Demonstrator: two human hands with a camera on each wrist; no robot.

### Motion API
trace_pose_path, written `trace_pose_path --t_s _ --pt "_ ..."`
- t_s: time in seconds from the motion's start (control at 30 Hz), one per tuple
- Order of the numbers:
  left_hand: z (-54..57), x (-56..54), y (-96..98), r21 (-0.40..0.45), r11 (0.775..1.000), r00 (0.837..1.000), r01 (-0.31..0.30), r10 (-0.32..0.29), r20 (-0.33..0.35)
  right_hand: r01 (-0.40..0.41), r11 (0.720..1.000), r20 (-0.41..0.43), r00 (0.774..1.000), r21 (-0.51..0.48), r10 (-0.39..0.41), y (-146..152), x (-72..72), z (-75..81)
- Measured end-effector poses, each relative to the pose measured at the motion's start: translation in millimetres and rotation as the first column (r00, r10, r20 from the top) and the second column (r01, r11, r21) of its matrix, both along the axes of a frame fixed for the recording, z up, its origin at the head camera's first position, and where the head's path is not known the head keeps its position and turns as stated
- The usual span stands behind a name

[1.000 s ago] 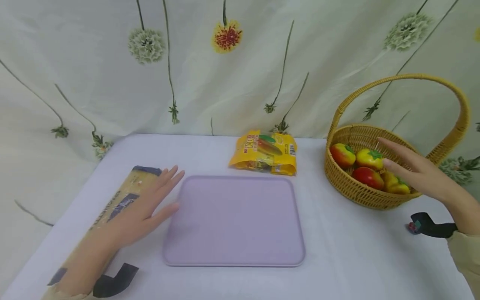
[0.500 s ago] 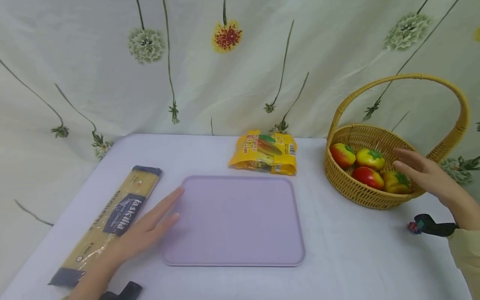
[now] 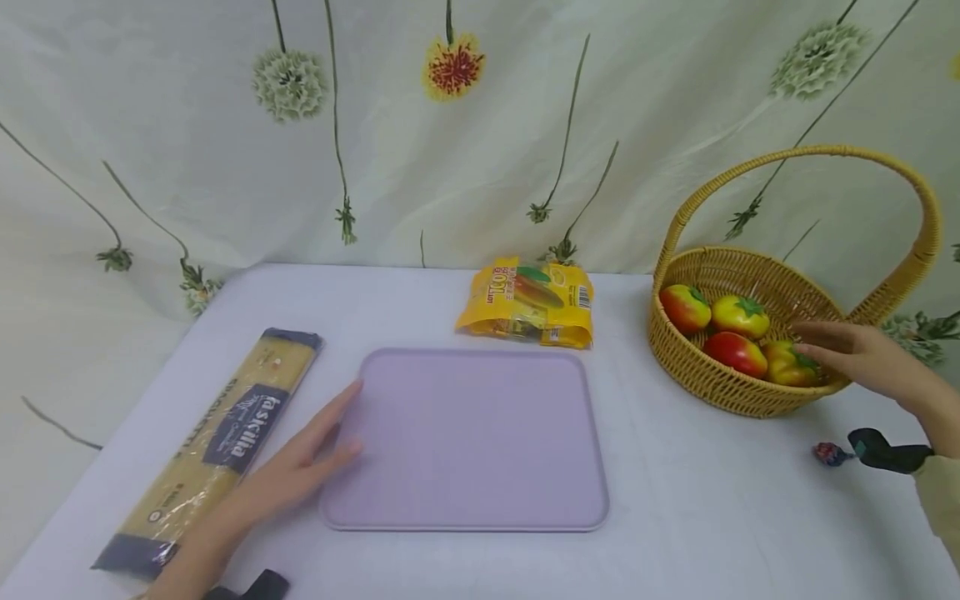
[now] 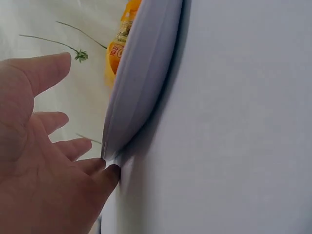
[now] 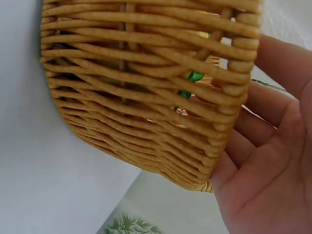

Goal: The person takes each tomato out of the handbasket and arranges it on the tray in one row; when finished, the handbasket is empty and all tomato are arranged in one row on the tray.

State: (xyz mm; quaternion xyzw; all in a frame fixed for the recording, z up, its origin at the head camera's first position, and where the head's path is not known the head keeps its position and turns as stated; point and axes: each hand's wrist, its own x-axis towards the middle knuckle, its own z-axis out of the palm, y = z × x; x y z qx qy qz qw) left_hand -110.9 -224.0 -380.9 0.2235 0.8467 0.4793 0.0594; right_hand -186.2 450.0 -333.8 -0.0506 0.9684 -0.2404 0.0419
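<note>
My left hand (image 3: pixel 288 471) is at the left edge of a lilac rectangular tray (image 3: pixel 480 442), fingers extended and thumb spread over the rim. In the left wrist view its lower fingertips are right at the rim of the tray (image 4: pixel 141 83), and nothing is in the palm. My right hand (image 3: pixel 873 358) reaches over the right rim of a woven wicker basket (image 3: pixel 720 396) with a tall handle. Its fingertips overlap a yellowish fruit (image 3: pixel 787 367) with a green top. Beside that fruit lie red and yellow ones (image 3: pixel 735 354). In the right wrist view the basket wall (image 5: pixel 146 83) hides part of the fingers.
A long spaghetti packet (image 3: pixel 243 425) lies slanted left of the tray, partly behind the left forearm. Behind the tray is a yellow bag (image 3: pixel 528 300) with a mango picture. A small wrapped candy (image 3: pixel 831 454) lies near the right wrist strap. A flowered cloth hangs behind the table.
My left hand has come down from over the spaghetti packet to the tray's left edge, uncovering the packet's label. The right hand has drawn back and lower toward the basket's right rim.
</note>
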Motion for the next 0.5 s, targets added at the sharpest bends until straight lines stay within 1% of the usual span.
trace_pose_path --t_s 0.07,0.1,0.2,0.33,0.5 --pt "-3.6 0.2 0.8 0.011 1.0 1.0 0.001 -0.001 -0.008 -0.035 0.999 0.019 0.999 0.007 0.035 -15 7.4 14.3" --pt "-5.5 0.2 1.3 0.008 1.0 1.0 -0.003 0.003 -0.012 -0.039 0.999 0.024 0.999 0.026 0.038 -21 10.3 19.2" --pt "-10.5 1.1 3.4 -0.026 0.999 1.0 -0.022 0.021 -0.02 -0.055 0.996 0.042 0.998 0.073 0.052 -32 15.5 27.9" --pt "-16.4 6.2 5.0 -0.091 0.994 0.997 -0.06 0.056 -0.048 -0.091 0.988 0.048 0.995 0.122 0.086 -34 11.0 25.8" --pt "-17.9 9.7 8.9 -0.131 0.988 0.994 -0.086 0.076 -0.085 -0.089 0.984 0.073 0.994 0.157 0.079 -32 7.1 22.7"
